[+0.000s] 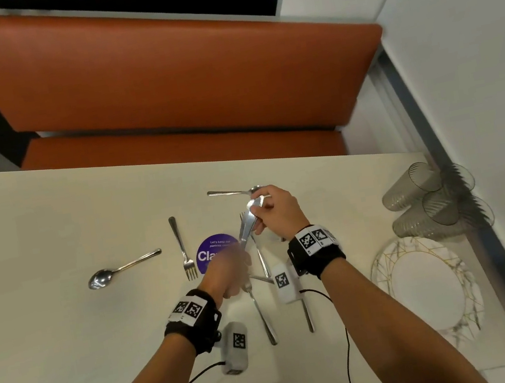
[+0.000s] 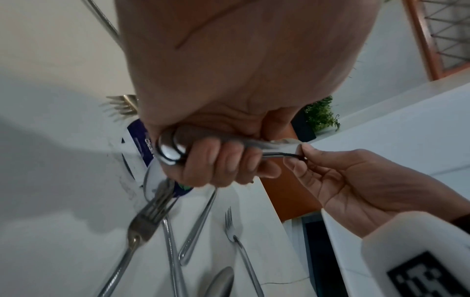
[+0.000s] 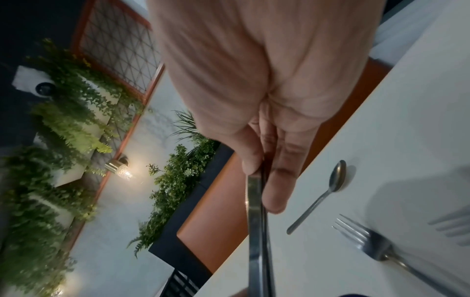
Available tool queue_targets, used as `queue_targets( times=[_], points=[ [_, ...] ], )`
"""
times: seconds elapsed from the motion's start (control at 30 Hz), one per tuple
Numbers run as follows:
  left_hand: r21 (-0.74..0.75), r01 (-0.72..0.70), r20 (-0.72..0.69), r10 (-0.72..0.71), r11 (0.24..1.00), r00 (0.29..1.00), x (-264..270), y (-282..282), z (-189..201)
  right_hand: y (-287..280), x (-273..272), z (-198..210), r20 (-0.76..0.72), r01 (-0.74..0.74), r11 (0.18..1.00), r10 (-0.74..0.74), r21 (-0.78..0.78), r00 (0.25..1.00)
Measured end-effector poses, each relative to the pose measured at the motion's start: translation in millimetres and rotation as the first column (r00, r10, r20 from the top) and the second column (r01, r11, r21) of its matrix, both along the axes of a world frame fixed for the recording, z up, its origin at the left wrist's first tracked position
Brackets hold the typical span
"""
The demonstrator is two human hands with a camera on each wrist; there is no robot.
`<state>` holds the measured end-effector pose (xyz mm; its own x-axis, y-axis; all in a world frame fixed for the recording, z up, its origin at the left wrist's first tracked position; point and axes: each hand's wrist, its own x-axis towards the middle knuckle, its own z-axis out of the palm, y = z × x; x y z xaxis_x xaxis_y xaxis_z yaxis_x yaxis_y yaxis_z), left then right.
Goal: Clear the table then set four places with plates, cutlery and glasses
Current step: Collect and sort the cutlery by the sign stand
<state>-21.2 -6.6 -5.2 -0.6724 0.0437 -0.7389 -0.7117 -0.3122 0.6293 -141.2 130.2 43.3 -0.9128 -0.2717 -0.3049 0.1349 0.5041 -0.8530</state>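
White table (image 1: 51, 223): left hand (image 1: 231, 277) fingers clench cutlery bundle (image 1: 248, 225); right hand (image 1: 275, 210) fingers pinch its top.

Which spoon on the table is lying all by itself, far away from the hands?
The spoon on the far left, its bowl pointing toward the person. The other loose spoon lies right beside the right hand.

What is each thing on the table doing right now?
Held cutlery: gripped by left hand, pinched by right hand.
Spoon: lying flat, loose.
Fork: lying flat, tines toward the person.
Glasses: four, tipped on their sides.
Plates: stacked, upright, empty.
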Motion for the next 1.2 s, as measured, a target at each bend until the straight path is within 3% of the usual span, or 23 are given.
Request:
queue_targets(
  times=[0.17, 0.37, 0.53, 0.63, 0.73, 0.83, 0.87, 0.93, 1.0, 1.07, 1.2],
  points=[
    [0.057, 0.138, 0.163, -0.145, 0.989, 0.976, -2.6, -27.7, -2.1, -18.9, 4.9, 7.4, 0.026, -0.108, 0.992, 0.106, 0.066, 0.994],
    [0.131, 0.18, 0.099, -0.194, 0.975, 0.976, 1.2, -53.6, -8.3, -34.1, 4.2, 14.2, 0.017, -0.201, 0.97, 0.201, 0.134, 0.98],
    [0.076, 0.056, 0.144, -0.067, 0.996, 0.987, 4.9, -67.1, -18.4, -39.2, -2.9, 20.4, 0.03, -0.118, 0.99, 0.116, 0.075, 0.993],
    [0.109, -0.103, 0.198, 0.08, 0.989, 0.977, 6.6, -67.3, -22.0, -36.8, -0.2, 21.3, 0.005, -0.044, 0.998, 0.044, 0.034, 0.999],
    [0.093, -0.257, 0.214, 0.233, 0.962, 0.949, 0.3, -66.2, -20.3, -41.0, 7.2, 18.4, -0.005, -0.056, 0.998, 0.056, 0.036, 0.998],
    [0.039, -0.28, 0.213, 0.266, 0.959, 0.94, -5.5, -70.0, -22.9, -46.2, 9.2, 16.2, -0.025, -0.063, 0.998, 0.064, 0.028, 0.998],
    [-0.001, -0.247, 0.194, 0.242, 0.969, 0.951, -6.4, -71.4, -23.5, -46.6, 8.2, 16.8, -0.02, -0.05, 0.999, 0.05, 0.02, 0.999],
    [-0.225, -0.081, 0.099, 0.105, 0.971, 0.99, -8.8, -72.2, -25.6, -45.2, 4.7, 15.7, 0.008, -0.022, 1.0, 0.022, 0.0, 1.0],
    [-0.508, 0.033, -0.031, -0.057, 0.86, 0.998, -10.5, -69.6, -22.2, -44.5, 2.2, 11.9, 0.033, -0.006, 1.0, 0.006, -0.014, 0.999],
    [-0.654, 0.033, -0.159, -0.181, 0.755, 0.971, -14.7, -66.7, -20.8, -45.7, -0.7, 3.8, 0.057, 0.009, 0.999, -0.008, -0.032, 0.998],
    [-0.802, 0.138, -0.092, -0.348, 0.582, 0.933, -16.8, -67.3, -27.3, -51.1, -3.8, -15.8, 0.178, 0.08, 0.988, -0.055, -0.134, 0.983]
  ],
)
